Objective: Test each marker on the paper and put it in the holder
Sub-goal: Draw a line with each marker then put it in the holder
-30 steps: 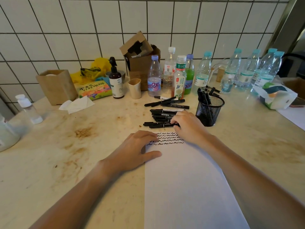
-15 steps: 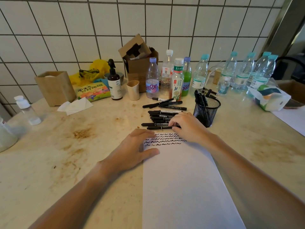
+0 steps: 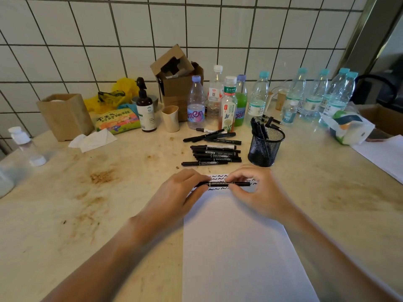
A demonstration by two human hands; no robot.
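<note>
A black marker (image 3: 222, 184) lies level above the top of the white paper (image 3: 235, 247), held between both hands. My left hand (image 3: 176, 195) grips its left end and my right hand (image 3: 255, 190) pinches its right part. Rows of black wavy test lines (image 3: 218, 176) show on the paper behind the marker. A pile of several black markers (image 3: 214, 153) lies on the table just beyond the paper. The black mesh holder (image 3: 265, 149) stands to the right of the pile with several markers (image 3: 258, 128) upright in it.
Plastic bottles (image 3: 257, 99) line the tiled wall, with an open cardboard box (image 3: 176, 83), a dark pump bottle (image 3: 145, 110), a beige cup (image 3: 170, 118), a brown box (image 3: 64, 116) and tissues (image 3: 93, 140) at the left. A white packet (image 3: 349, 127) and another sheet (image 3: 383, 155) lie at the right.
My right hand took a marker from the pile and brought it back over the paper. My left hand lifted off the paper's edge and now grips the marker's left end.
</note>
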